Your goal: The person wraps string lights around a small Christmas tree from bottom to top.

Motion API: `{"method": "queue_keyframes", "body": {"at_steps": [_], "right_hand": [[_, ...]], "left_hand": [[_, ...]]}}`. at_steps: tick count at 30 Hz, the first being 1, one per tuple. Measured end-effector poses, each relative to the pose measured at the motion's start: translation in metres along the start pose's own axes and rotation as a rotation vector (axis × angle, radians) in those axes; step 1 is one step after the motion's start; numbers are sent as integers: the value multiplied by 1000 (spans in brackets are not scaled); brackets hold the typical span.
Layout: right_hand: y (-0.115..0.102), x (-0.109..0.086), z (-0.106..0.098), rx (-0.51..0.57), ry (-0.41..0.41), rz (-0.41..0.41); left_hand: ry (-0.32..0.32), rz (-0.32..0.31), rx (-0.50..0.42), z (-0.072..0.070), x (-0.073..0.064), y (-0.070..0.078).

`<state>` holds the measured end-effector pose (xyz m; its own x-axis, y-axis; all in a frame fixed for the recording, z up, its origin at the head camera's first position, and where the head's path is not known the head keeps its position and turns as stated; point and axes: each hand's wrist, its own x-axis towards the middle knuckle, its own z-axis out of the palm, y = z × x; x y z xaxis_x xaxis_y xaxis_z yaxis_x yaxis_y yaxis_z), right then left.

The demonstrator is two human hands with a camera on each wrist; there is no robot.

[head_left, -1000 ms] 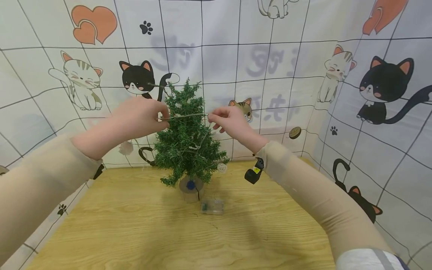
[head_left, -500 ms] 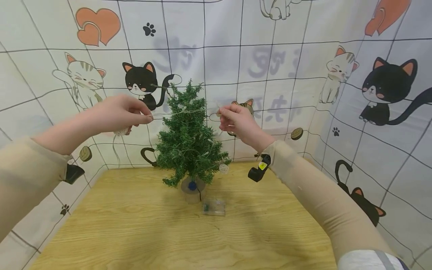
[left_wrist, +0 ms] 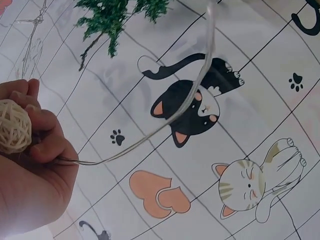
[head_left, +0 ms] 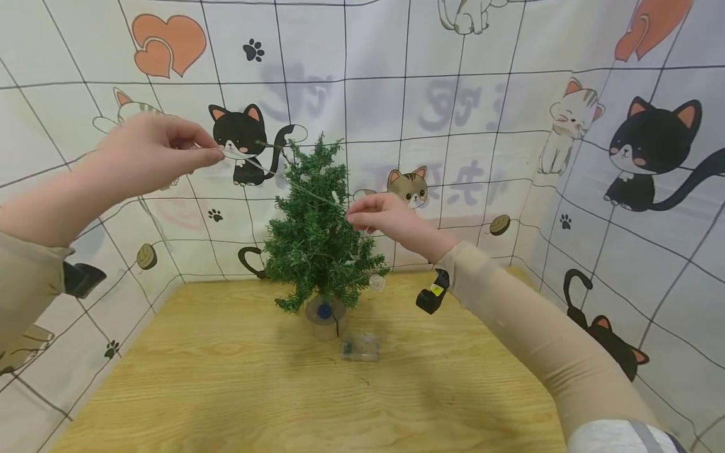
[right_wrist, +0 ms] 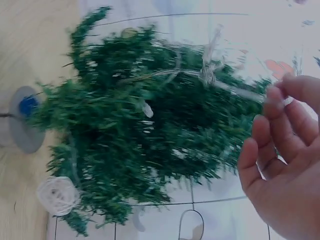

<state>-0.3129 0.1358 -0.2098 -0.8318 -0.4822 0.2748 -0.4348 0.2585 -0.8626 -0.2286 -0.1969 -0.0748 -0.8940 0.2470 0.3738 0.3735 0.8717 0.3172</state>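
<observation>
A small green artificial Christmas tree (head_left: 317,245) stands on the table in a round base (head_left: 325,324). Thin, pale string-light wire (head_left: 283,176) stretches slantwise across its upper part, between the two hands. Raised left of the treetop, my left hand (head_left: 155,154) pinches the wire's higher end. The left wrist view shows a woven rattan ball (left_wrist: 14,126) against that hand's fingers. My right hand (head_left: 385,220) pinches the wire at the tree's right side, lower than the left. Another woven ball (right_wrist: 59,195) hangs low on the tree's right side.
A clear plastic box (head_left: 361,347), like a battery case, lies on the wooden table (head_left: 238,390) before the base. Behind rises a wall cloth (head_left: 362,38) printed with cats. Loose wire (head_left: 150,217) dangles below the left hand.
My left hand has moved left and upward, drawing the wire out from near-level to a slant. The right hand went slightly right, then came back down and left beside the tree.
</observation>
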Motion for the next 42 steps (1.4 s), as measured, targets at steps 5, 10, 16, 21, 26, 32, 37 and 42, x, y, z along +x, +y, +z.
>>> {"method": "queue_keyframes", "body": {"at_steps": [5,10,16,21,26,32,37,42], "right_hand": [[5,-1,19,-76,-161,23],[5,2,39,102,-222,56],[8,8,50,13,-49,32],[10,9,44,-123,-83,78],[10,11,45,22,-199,148],[11,10,43,19,-118,113],[12,6,30,-33,27,81],[16,2,13,-54,142,40]], "left_hand": [[90,-22,-33,-15,-4,5],[137,-20,-75,-18,-6,13],[162,-10,-105,-16,-9,18],[176,18,-87,-13,-10,17],[185,13,-74,-14,-11,17],[191,24,-86,-13,-10,19],[207,42,-58,-12,-9,18],[206,44,-58,-11,-7,18]]}}
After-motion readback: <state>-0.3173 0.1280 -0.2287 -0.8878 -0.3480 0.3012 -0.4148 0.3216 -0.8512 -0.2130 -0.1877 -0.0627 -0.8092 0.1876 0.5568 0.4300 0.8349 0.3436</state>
